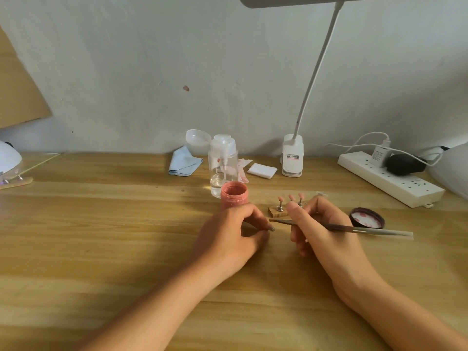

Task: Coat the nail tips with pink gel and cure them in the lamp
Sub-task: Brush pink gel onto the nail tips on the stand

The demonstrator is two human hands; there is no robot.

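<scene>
Nothing here can be read. The white clip base of the desk lamp (292, 158), standing at the back edge of the table (101, 224), has a small dark printed label, too small and blurred to make out. The white charger (377, 155), plugged into the power strip (390, 179) near the table's back right corner, has faint grey print on its face, which is also illegible.
</scene>
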